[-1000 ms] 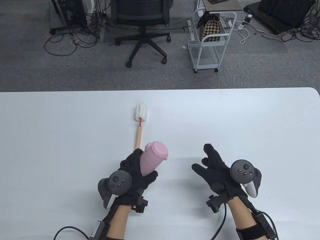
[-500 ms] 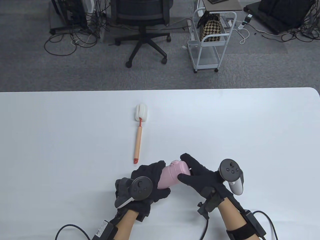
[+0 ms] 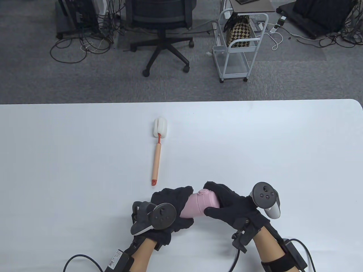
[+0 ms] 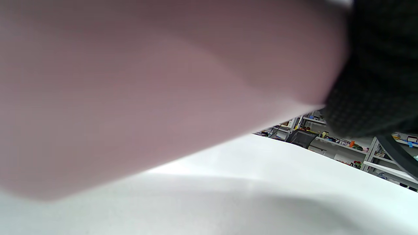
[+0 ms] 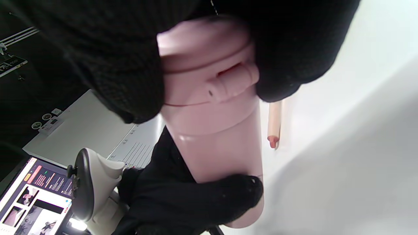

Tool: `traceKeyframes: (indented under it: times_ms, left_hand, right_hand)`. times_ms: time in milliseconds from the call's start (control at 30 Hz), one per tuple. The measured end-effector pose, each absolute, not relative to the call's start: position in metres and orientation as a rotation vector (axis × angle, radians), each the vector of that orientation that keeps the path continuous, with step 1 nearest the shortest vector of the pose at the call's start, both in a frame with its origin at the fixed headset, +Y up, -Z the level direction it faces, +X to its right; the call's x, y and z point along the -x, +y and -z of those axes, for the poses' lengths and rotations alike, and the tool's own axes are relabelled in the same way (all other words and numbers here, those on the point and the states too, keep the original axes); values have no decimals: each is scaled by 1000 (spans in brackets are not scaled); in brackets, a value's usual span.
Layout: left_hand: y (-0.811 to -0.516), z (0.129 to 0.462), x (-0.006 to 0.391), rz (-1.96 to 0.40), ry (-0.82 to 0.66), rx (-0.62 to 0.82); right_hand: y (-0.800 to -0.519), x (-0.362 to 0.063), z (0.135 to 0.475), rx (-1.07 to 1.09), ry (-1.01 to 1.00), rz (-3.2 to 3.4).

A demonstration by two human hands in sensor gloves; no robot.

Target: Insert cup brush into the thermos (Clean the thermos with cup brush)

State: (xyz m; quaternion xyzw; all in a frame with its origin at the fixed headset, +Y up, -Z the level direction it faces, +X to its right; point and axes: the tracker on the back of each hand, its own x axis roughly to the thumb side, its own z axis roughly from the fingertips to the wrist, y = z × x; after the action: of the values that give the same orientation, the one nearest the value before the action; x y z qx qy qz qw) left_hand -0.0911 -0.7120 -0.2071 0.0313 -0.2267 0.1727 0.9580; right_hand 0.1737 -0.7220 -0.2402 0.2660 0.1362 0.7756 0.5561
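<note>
A pink thermos [image 3: 198, 204] with its lid on is held tilted above the table's near edge. My left hand [image 3: 173, 209] grips its body; the body fills the left wrist view [image 4: 147, 85]. My right hand [image 3: 224, 202] grips the lid end; in the right wrist view its fingers [image 5: 124, 62] wrap the pink lid [image 5: 209, 65]. The cup brush [image 3: 157, 150], with a white sponge head and a pale wooden handle tipped red, lies untouched on the table beyond the hands. Its handle end shows in the right wrist view [image 5: 274, 124].
The white table [image 3: 283, 147] reaches its far edge at mid-frame. Beyond it on the floor stand an office chair [image 3: 160, 17] and a white cart [image 3: 241, 42] holding a checkered bag. Cables trail from both wrists at the near edge.
My left hand brought the thermos from upright near the brush handle down toward me and tilted it. My right hand came over and took hold of the lid end.
</note>
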Motion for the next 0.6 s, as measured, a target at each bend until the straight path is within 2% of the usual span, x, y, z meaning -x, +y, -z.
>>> traceKeyframes:
  times_ms: [200,600]
  left_hand:
    - [-713,208,94,-349,-454,-43]
    - [-715,209,96,-347,-451,-40]
  right_hand:
    - [-720,-170,239,-702,383,-1832]
    - [-716,-169,238,-737,339,-1828]
